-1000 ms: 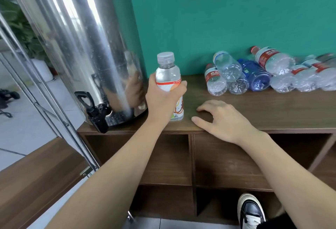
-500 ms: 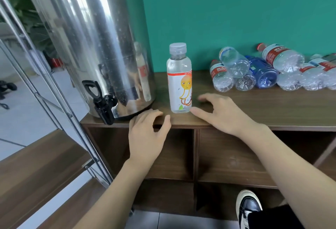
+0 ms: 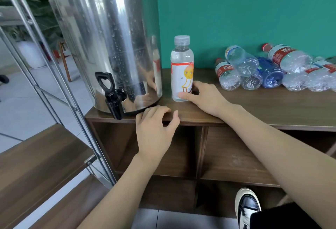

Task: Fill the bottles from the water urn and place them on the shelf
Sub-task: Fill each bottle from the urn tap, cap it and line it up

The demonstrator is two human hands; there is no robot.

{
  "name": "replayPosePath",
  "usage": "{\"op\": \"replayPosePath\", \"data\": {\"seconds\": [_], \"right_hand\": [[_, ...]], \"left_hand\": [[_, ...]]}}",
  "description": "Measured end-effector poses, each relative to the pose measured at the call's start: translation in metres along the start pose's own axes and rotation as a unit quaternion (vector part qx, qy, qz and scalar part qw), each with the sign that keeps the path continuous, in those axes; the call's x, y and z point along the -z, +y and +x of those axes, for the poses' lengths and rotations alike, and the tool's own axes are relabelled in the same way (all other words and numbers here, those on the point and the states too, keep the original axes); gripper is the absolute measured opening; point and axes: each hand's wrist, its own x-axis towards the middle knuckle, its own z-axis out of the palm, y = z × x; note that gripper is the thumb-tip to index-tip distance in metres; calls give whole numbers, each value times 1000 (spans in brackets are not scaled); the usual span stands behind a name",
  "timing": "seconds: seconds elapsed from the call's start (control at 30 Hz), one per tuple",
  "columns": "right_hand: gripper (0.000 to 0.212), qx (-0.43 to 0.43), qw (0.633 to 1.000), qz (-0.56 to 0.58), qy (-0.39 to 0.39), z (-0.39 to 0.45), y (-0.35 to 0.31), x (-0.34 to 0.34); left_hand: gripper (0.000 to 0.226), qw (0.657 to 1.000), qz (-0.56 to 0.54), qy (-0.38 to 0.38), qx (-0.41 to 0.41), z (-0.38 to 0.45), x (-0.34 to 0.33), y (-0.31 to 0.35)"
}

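Fingers [image 3: 183, 95] of the right hand [image 3: 205, 99] curled round the base of the capped bottle [image 3: 182, 68], thumb across its front, pinching it low where it stands upright on the counter [image 3: 254, 105] just beside the water urn [image 3: 109, 38]. Left hand [image 3: 154, 130] resting on the counter's front edge, fingers loosely bent and holding nothing. Bottle apparently full to the neck (water clear, so level hard to read). Chief risk, by judgement: a grip this low on a tall, top-heavy bottle, apt to tip toward the urn or off the front edge if pushed or lifted fast. Second risk: knocking the black tap [image 3: 111, 94], which juts past the counter edge close to the left hand, and spilling onto the floor. Third: a sweep to the right nudging the pile of empty bottles [image 3: 269, 70] lying on their sides, loose enough to roll. Cap tightness impossible to tell; leakage possible if loose.
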Motion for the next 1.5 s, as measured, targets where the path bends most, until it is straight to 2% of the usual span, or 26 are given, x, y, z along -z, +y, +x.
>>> {"op": "replayPosePath", "data": {"seconds": [0.2, 0.67, 0.8, 0.9, 1.0, 1.13, 1.27, 1.43, 1.5], "right_hand": [[59, -4, 999, -39, -7, 25, -5, -14], [49, -70, 987, -142, 27, 48, -21, -28], [44, -48, 994, -99, 14, 29, -14, -20], [49, -30, 996, -76, 23, -13, -4, -1], [45, -24, 993, -103, 57, -62, 19, 17], [47, -56, 978, -162, 121, -102, 48, 41], [49, -83, 968, -188, 146, -119, 65, 64], [54, -90, 960, -220, 151, -129, 83, 84], [56, -88, 959, -223, 149, -129, 86, 85]], "left_hand": [[34, 1000, -8, -13, -6, -2, 3, -1], [29, 1000, -3, 6, -20, -1, 2, -2], [30, 1000, -2, 3, -20, -1, 3, 0], [29, 1000, 2, -6, -15, -1, 4, 0], [16, 1000, 5, -14, -2, 0, 8, 7], [20, 996, 26, -87, -7, 13, 8, 44], [40, 982, 40, -187, -3, 49, -16, 82], [78, 948, -98, -301, 19, 86, -65, 115], [86, 944, -81, -320, -11, 93, -81, 123]]}}
